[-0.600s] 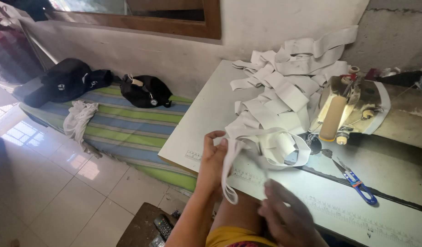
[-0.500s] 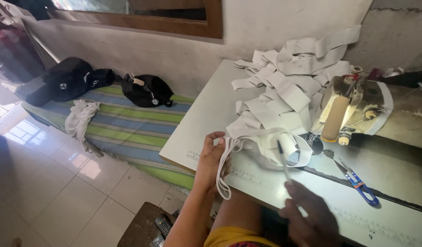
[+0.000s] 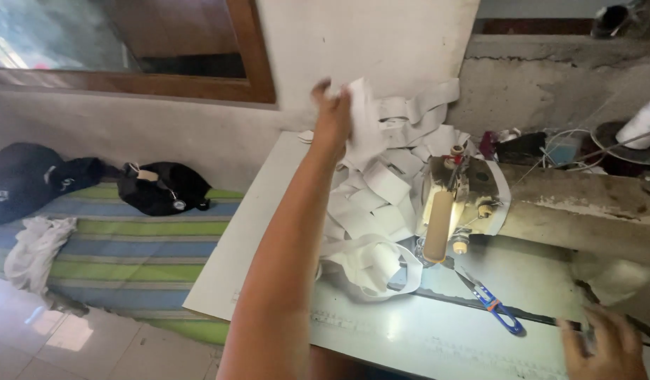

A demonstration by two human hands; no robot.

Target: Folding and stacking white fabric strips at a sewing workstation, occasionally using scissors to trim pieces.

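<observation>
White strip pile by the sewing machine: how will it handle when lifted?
Likely floppy: the white strips drape and loop over the table. Probably light: the left hand lifts a bunch high. They may tangle, since the loops overlap.

Both hands bare, no gloves. Left hand (image 3: 332,119) comes with the whole forearm in frame, bare up to the elbow: no sleeve, no watch, no band at the wrist. Right hand (image 3: 605,346) shows only fingers and part of the back at the lower right corner; no rings visible. No clothing in frame. Nails too small to make out.
</observation>
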